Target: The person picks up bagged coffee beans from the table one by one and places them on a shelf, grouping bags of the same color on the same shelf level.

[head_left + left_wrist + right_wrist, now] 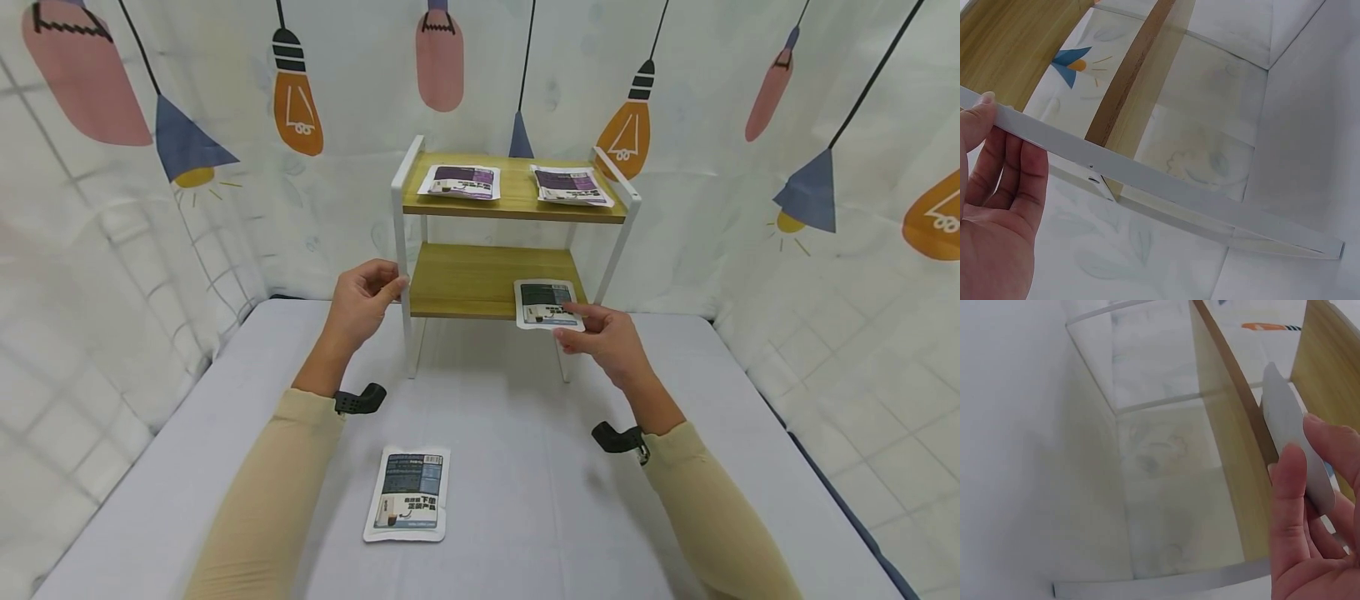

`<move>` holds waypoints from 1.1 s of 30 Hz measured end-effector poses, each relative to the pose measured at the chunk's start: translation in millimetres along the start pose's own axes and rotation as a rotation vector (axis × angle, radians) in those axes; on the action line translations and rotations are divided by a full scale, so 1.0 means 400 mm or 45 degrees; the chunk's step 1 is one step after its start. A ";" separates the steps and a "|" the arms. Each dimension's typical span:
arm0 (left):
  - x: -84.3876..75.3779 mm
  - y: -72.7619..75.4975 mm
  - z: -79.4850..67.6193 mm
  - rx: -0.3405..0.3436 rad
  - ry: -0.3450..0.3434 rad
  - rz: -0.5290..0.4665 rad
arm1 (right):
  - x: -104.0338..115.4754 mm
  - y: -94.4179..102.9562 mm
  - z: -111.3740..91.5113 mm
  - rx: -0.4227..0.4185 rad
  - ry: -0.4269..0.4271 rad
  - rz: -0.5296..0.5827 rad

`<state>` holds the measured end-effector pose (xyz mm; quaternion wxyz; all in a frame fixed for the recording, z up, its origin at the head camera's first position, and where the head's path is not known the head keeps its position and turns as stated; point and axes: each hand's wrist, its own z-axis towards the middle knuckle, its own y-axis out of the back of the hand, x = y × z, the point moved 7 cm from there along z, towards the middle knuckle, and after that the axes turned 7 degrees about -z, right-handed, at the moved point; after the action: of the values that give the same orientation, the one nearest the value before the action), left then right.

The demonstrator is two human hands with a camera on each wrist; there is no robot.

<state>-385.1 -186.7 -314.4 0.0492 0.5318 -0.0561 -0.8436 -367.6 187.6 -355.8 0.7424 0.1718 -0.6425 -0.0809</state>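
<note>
A small two-tier shelf with wood-look boards [472,275] and a white metal frame stands on the table. My left hand [363,302] grips its left front post [1172,182] between thumb and fingers, just beside the lower board. In my right hand [611,342], a flat white pouch with a dark printed label [538,302] is pinched by its right side. This pouch overlaps the lower board's front right edge in the head view, and the right wrist view shows its plain pale side [1288,419] tilted close to the board edge.
Two pouches with purple labels, one left [459,182] and one right [573,186], lie on the top board. Another dark-labelled pouch [407,496] lies on the white-covered table [510,500] in front. A printed curtain [360,108] hangs behind the shelf.
</note>
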 end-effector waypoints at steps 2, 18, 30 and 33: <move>0.001 0.001 0.000 -0.005 0.002 0.004 | 0.001 0.001 0.000 -0.011 -0.002 0.000; 0.001 0.002 -0.001 -0.015 -0.012 0.013 | 0.005 -0.008 0.003 -0.134 -0.037 -0.010; 0.001 0.001 0.001 0.009 -0.018 0.010 | 0.002 -0.017 0.004 -0.269 0.001 0.075; -0.001 0.000 0.001 0.017 -0.015 0.010 | 0.000 -0.021 0.006 -0.314 0.020 0.115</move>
<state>-385.2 -186.6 -313.9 0.0489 0.5270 -0.0641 -0.8460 -369.2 179.4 -358.4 0.7657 0.0509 -0.6290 -0.1244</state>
